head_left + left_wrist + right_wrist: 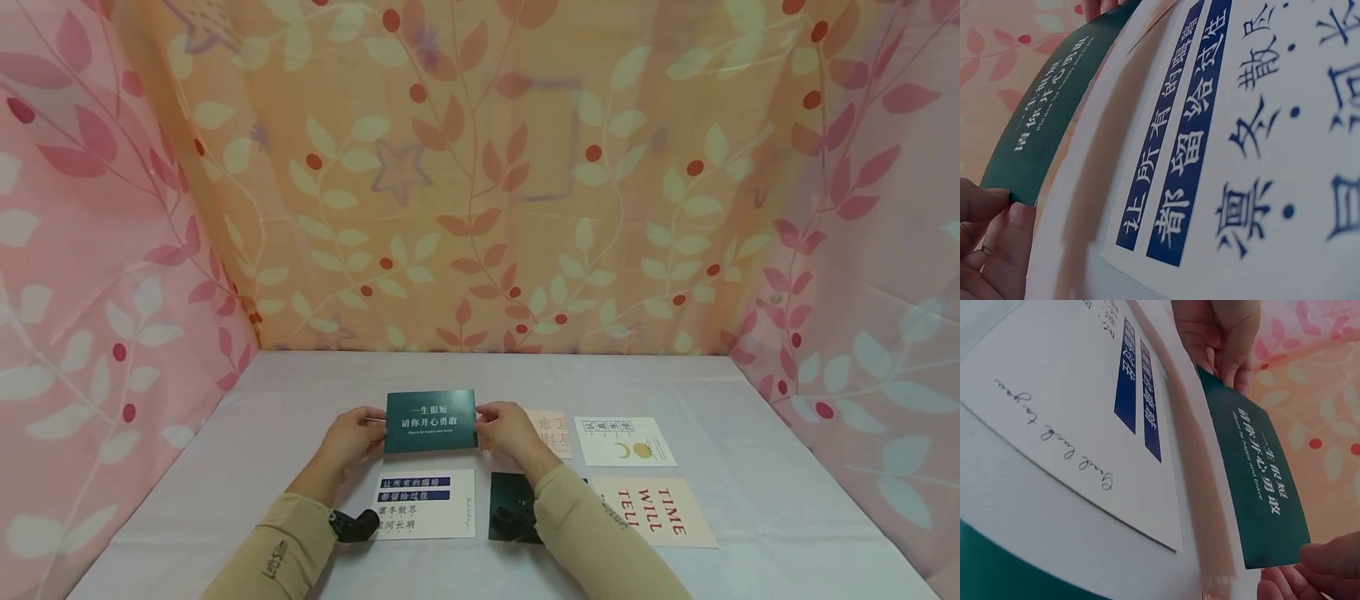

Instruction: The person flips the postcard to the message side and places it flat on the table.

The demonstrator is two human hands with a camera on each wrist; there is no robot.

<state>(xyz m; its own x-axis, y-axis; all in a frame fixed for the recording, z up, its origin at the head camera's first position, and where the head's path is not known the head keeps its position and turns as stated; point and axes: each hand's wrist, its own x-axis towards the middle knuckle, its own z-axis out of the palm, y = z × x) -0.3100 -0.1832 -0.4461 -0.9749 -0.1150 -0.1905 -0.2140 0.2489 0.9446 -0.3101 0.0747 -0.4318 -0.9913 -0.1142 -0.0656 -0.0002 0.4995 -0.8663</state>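
A dark green card (431,422) with white lettering is raised off the table between both hands. By its left edge my left hand (356,437) pinches it, thumb and fingers on either face. At the opposite edge my right hand (512,431) grips it in the same way. Both holds also show in the right wrist view, where the green card (1260,481) slants over the cloth. Just in front lies a white card (425,504) with blue bands and dark characters. My right forearm partly covers another dark green card (504,500).
Right of my hands lie a pale pink card (553,429), a white card with a yellow fruit picture (626,442) and a cream card with red letters (663,512). White cloth covers the table (195,500); patterned curtains (480,167) enclose the back and sides.
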